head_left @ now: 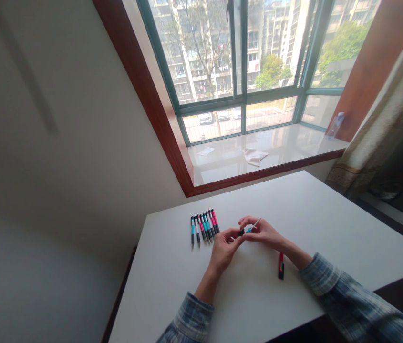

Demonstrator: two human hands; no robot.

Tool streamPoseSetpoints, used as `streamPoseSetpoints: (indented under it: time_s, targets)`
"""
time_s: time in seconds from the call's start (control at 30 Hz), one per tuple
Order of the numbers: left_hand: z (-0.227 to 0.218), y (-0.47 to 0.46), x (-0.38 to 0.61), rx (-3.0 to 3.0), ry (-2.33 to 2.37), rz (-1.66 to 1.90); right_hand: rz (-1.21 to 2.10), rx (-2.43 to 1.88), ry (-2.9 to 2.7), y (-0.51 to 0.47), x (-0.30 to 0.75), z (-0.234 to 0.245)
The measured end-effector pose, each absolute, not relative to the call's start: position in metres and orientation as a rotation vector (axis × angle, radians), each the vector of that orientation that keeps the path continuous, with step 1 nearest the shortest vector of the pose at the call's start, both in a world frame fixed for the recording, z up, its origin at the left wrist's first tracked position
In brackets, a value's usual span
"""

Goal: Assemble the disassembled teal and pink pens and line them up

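My two hands meet above the white table (254,300). Between the fingertips of my left hand (223,250) is a small black pen part (241,232). My right hand (264,233) is closed on a teal pen piece (249,230), from which a thin whitish refill (257,222) sticks up to the right. Whether the black and teal pieces are joined cannot be made out. Just left of my hands lies a row of several pens (201,228), teal, pink and white with black grips, side by side. Red and black pen parts (281,267) lie below my right forearm.
Behind the table is a window sill (222,166) with a crumpled white sheet (254,156), a flat paper (206,151) and a clear bottle (336,126). A wall (79,166) rises at the left. A curtain (383,119) hangs at the right.
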State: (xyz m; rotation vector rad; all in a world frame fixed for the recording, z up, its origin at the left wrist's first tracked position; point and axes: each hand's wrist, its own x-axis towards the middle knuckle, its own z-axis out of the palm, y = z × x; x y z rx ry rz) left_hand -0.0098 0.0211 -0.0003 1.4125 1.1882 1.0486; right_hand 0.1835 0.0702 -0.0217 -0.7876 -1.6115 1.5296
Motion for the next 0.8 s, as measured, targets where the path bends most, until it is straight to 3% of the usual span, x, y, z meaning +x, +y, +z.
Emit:
streamPoseSetpoints:
  time_s: [0.2, 0.53, 0.8]
  targets:
    - [-0.003, 0.020, -0.011, 1.442, 1.202, 1.031, 1.558, -0.776, -1.511, 0.067, 0.183, -0.017]
    - [-0.008, 0.023, -0.012, 1.234, 1.197, 1.112, 1.517, -0.688, -0.651, 0.093, 0.221, -0.015]
    - [-0.005, 0.024, -0.012, 1.171, 1.190, 1.141, 1.463, -0.875, -0.793, 0.089, 0.211, -0.017]
